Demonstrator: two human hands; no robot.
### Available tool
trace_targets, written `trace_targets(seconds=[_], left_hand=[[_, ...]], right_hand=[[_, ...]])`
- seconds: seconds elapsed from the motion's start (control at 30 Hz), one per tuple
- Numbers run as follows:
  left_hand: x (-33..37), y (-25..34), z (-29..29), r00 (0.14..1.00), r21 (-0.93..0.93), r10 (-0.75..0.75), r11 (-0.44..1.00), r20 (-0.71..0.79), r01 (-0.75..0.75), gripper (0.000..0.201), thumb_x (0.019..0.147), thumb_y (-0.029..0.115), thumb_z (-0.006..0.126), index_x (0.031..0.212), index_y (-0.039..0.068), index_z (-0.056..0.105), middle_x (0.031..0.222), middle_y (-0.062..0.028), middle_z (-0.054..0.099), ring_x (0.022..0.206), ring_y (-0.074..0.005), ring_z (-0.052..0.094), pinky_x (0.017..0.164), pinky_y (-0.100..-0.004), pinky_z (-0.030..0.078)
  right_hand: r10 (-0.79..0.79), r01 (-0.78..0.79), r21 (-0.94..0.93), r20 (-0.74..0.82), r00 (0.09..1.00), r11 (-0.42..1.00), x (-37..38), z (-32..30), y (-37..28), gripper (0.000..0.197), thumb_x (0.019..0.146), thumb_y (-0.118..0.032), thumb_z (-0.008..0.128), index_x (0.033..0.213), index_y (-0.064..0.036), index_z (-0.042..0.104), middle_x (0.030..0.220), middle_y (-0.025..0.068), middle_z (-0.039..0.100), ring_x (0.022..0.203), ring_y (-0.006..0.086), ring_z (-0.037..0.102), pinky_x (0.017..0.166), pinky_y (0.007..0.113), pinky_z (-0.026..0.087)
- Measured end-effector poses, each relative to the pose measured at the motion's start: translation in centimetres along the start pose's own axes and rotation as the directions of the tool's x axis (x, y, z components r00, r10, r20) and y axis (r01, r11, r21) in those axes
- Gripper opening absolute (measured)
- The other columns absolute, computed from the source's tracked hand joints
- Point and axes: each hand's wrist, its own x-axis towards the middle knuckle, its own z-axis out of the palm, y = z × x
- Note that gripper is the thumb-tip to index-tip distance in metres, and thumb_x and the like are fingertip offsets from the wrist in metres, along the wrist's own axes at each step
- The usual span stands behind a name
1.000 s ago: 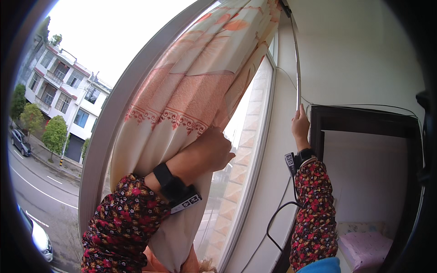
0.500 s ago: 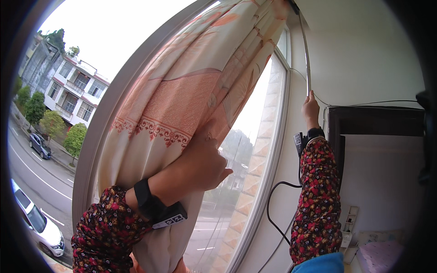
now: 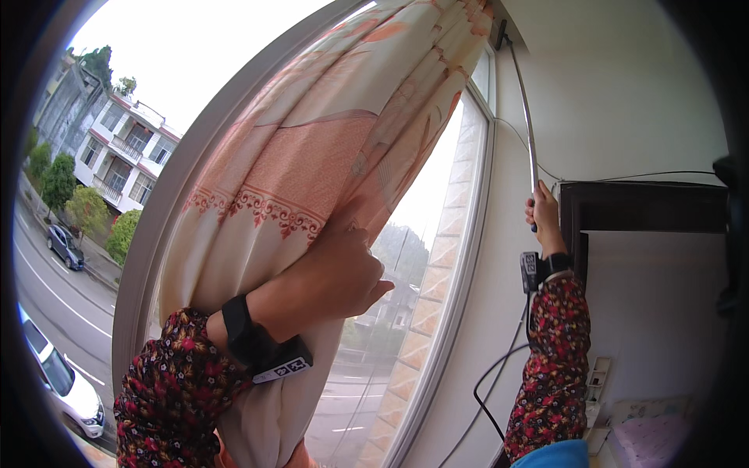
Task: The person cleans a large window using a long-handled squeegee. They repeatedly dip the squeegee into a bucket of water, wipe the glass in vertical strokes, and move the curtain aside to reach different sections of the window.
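A tall cream and orange patterned curtain (image 3: 312, 160) hangs gathered in folds in front of the window. My left hand (image 3: 339, 269) is closed on the curtain's right edge at mid height, and the thumb sticks out to the right. On the right, my raised right hand (image 3: 546, 214) is wrapped round the lower end of a long thin metal pole (image 3: 530, 136). The pole runs up to a dark head (image 3: 502, 35) close to the curtain's top and the wall corner. What kind of tool it is, I cannot tell.
The pale window frame (image 3: 445, 312) stands right of the curtain, with a street and buildings beyond the glass. A dark door frame (image 3: 647, 207) is at the right, with a bed (image 3: 651, 433) past it. A black cable (image 3: 488, 374) hangs beside my right arm.
My right hand has come down and slightly right, drawing the pole lower; its dark head now shows more fully near the curtain's top. My left hand keeps its hold on the curtain.
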Motion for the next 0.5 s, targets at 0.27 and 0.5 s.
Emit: trace_targets(seconds=[0.27, 0.5], left_hand=[[0.5, 0.0, 0.0, 0.999, -0.061, 0.008, 0.998, 0.032, -0.006, 0.036, 0.083, 0.033, 0.061, 0.065, 0.002, 0.069, 0.067, -0.0158, 0.064, 0.079, -0.0303, 0.059, 0.105, -0.0445, 0.026], [-0.3, 1.5, -0.8, 1.000, -0.104, 0.014, 0.994, -0.010, -0.015, 0.036, 0.082, 0.032, 0.061, 0.065, 0.001, 0.069, 0.068, -0.0172, 0.064, 0.083, -0.0320, 0.059, 0.107, -0.0460, 0.024]], right_hand=[[0.003, -0.003, -0.009, -0.004, 1.000, 1.000, -4.7, -1.4, -0.6, 0.042, 0.096, -0.019, 0.043, 0.138, -0.0133, 0.039, 0.067, -0.0017, 0.043, 0.046, 0.0035, 0.036, 0.038, 0.020, 0.028], [0.013, -0.035, 0.284, 0.079, 0.997, 0.958, -3.2, 2.2, -3.0, 0.017, 0.097, -0.018, 0.040, 0.110, -0.0112, 0.048, 0.068, -0.0009, 0.044, 0.046, 0.0034, 0.033, 0.039, 0.019, 0.027]])
